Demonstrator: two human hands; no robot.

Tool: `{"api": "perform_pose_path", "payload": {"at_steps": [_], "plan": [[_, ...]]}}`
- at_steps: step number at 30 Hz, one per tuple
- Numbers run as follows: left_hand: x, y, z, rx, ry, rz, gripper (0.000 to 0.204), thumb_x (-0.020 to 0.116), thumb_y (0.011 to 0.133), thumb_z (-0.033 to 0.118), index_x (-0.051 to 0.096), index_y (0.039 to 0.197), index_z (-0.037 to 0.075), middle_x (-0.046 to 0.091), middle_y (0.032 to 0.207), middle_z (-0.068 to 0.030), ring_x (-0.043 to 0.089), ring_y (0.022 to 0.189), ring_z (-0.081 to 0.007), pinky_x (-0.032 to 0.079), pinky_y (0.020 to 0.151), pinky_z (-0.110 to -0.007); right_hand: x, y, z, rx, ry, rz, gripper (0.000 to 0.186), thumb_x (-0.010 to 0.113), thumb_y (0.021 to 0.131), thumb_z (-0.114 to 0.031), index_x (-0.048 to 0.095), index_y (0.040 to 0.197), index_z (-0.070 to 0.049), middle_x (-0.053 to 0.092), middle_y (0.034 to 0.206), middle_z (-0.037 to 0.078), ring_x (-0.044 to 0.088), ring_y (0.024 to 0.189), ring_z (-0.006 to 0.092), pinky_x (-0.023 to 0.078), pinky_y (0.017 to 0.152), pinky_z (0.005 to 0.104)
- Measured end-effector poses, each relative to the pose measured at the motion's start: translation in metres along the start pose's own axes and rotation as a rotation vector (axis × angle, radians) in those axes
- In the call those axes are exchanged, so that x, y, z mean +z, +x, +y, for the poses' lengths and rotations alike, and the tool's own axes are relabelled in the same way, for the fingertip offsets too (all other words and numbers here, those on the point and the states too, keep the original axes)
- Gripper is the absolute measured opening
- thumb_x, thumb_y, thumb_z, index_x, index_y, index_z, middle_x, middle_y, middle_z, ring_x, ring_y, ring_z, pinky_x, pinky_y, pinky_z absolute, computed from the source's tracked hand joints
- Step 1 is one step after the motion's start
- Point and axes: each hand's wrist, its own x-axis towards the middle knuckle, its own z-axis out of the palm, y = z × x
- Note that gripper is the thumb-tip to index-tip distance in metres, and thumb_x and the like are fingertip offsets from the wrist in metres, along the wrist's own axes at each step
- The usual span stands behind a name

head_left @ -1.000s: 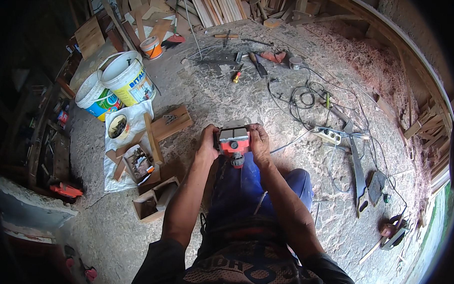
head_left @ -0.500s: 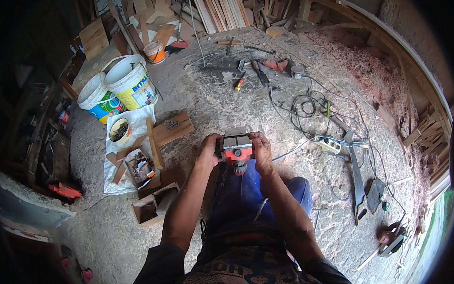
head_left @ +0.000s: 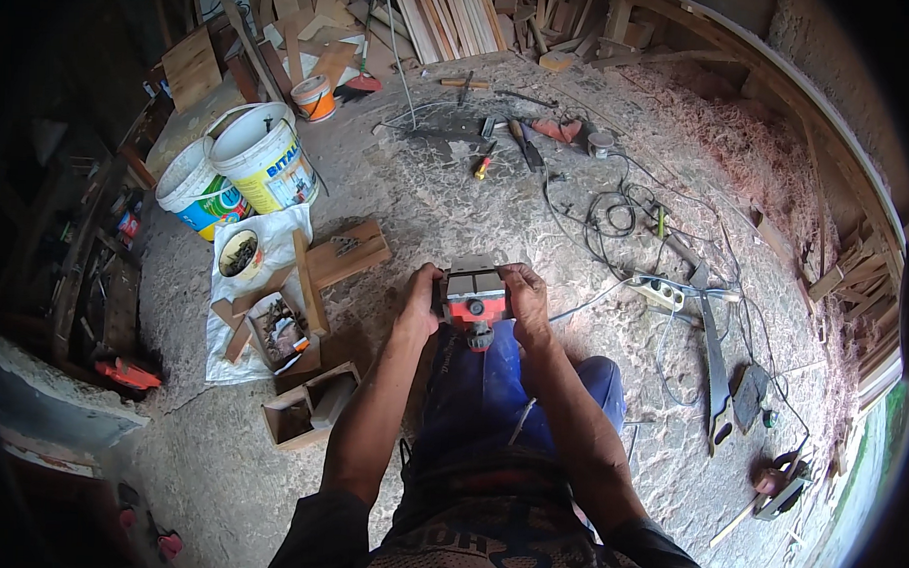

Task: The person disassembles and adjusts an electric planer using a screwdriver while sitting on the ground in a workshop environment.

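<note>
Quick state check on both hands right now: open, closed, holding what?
Left hand: closed, holding the left side of the boxy red-and-grey power tool.
Right hand: closed, holding the same tool's right side.

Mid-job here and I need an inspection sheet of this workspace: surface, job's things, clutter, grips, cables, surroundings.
Surface: rough, cracked grey floor.
Job's things: red tool, held in front of the knees.
Clutter: two buckets, a white sheet and a wooden box to the left; a saw to the right; a screwdriver-like tool ahead.
Grips: left grip and right grip hold the red tool's opposite sides.
Cables: tangled loops ahead-right, near a power strip; one runs toward the right grip, its end hidden.
Surroundings: stacked timber ahead, shavings to the right; other people: nothing seen.
</note>
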Motion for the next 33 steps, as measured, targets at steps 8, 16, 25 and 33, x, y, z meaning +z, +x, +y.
{"api": "perform_pose_path", "payload": {"at_steps": [8, 16, 25, 33], "plan": [[0.011, -0.007, 0.002, -0.029, 0.069, 0.012, 0.017, 0.058, 0.08, 0.032, 0.059, 0.078, 0.015, 0.061, 0.076, -0.0019, 0.059, 0.071, -0.0196, 0.049, 0.062, -0.041, -0.001, 0.001, -0.006, 0.041, 0.006, 0.02, 0.016, 0.066, 0.092, -0.021, 0.068, 0.083, -0.009, 0.059, 0.071, -0.007, 0.046, 0.061, 0.0026, 0.037, 0.056, 0.0224], [0.012, -0.007, 0.003, -0.033, 0.096, 0.033, 0.017, 0.058, 0.079, 0.033, 0.061, 0.079, 0.017, 0.063, 0.078, -0.0008, 0.06, 0.072, -0.0188, 0.048, 0.063, -0.042, 0.004, -0.004, -0.013, 0.013, -0.05, 0.047, 0.018, 0.066, 0.092, -0.022, 0.067, 0.081, -0.008, 0.058, 0.071, -0.005, 0.046, 0.062, 0.0037, 0.037, 0.056, 0.0232], [0.008, -0.001, 0.002, -0.055, 0.172, 0.048, 0.023, 0.054, 0.083, 0.037, 0.061, 0.083, 0.016, 0.065, 0.082, -0.0028, 0.063, 0.075, -0.0217, 0.051, 0.066, -0.047, 0.005, 0.004, -0.008, 0.003, -0.105, 0.078, 0.018, 0.066, 0.089, -0.02, 0.069, 0.082, -0.005, 0.06, 0.071, -0.003, 0.047, 0.064, 0.0062, 0.039, 0.057, 0.0254], [0.003, -0.003, 0.004, -0.058, 0.182, 0.066, 0.027, 0.054, 0.082, 0.042, 0.061, 0.092, 0.018, 0.066, 0.093, -0.0043, 0.064, 0.083, -0.0247, 0.052, 0.067, -0.056, 0.01, 0.006, -0.008, -0.014, -0.186, 0.054, 0.017, 0.065, 0.087, -0.018, 0.07, 0.085, -0.002, 0.061, 0.072, -0.002, 0.049, 0.065, 0.0072, 0.042, 0.058, 0.0256]]}}
